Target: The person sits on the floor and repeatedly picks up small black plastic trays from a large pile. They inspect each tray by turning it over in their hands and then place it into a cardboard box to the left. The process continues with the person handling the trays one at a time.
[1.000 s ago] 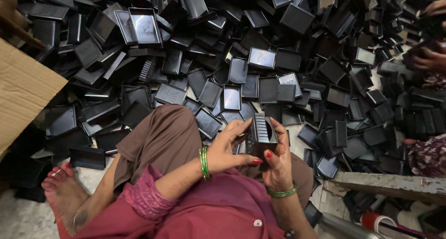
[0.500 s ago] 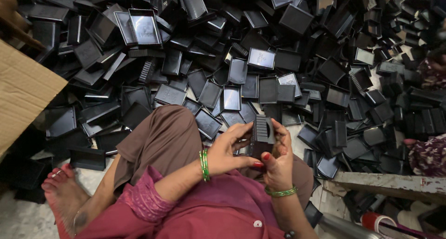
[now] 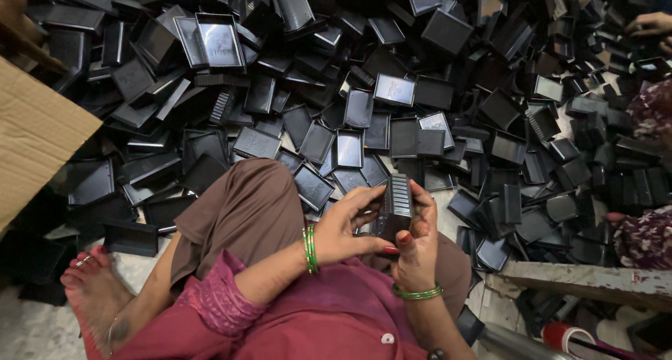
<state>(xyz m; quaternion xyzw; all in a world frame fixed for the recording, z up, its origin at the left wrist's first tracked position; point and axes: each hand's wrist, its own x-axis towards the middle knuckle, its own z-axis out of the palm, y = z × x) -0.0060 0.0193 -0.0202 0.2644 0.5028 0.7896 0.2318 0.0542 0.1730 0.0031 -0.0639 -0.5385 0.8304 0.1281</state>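
Note:
Both my hands hold a stack of black plastic trays (image 3: 397, 205) on edge above my lap. My left hand (image 3: 344, 228) grips the stack's left side, thumb underneath. My right hand (image 3: 418, 242) clasps its right side, fingers curled over the ribbed top edge. Green bangles circle both wrists. I sit on the floor with my brown-clad knee (image 3: 246, 200) raised. A huge heap of loose black plastic trays (image 3: 350, 108) spreads in front of me, several lying open side up.
A cardboard sheet (image 3: 35, 139) leans at the left. My bare foot (image 3: 92, 298) rests on the floor at lower left. Another person's hand (image 3: 647, 25) and patterned clothing (image 3: 647, 234) show at the right edge. A worn wooden plank (image 3: 581, 279) lies at lower right.
My hands have kept hold of the stack with only small finger shifts. The other person's hand at the top right has moved among the trays.

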